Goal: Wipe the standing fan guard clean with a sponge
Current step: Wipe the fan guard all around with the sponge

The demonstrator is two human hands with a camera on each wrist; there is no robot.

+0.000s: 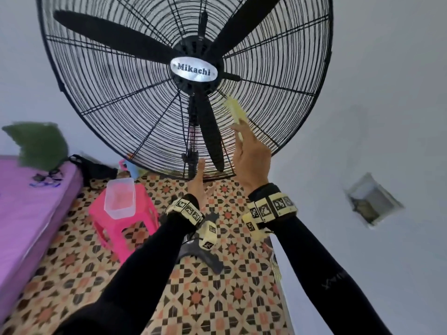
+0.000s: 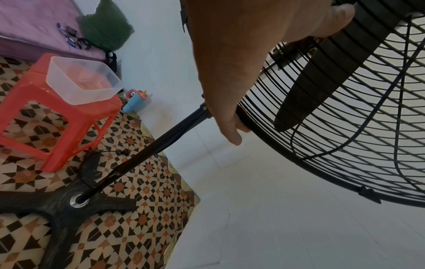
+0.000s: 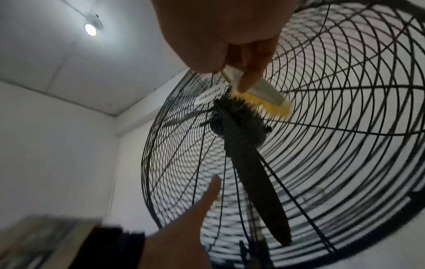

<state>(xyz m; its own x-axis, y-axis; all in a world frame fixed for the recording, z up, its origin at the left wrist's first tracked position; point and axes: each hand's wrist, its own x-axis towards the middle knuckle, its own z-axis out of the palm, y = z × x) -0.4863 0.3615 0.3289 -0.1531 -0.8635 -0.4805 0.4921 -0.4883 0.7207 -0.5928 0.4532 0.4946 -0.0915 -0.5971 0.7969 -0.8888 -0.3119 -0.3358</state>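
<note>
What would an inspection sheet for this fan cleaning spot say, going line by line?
Surface: patterned tile floor, white walls.
Job's things: black fan guard upright; yellow scrubbing tool, bristled in the right wrist view, against the wires below the hub.
Clutter: clear tub on pink stool; blue cup by the wall.
Grippers: right hand grips the tool; left hand holds the guard's lower rim.
Cables: black cord near the fan base.
Surroundings: purple bed, green cushion.
</note>
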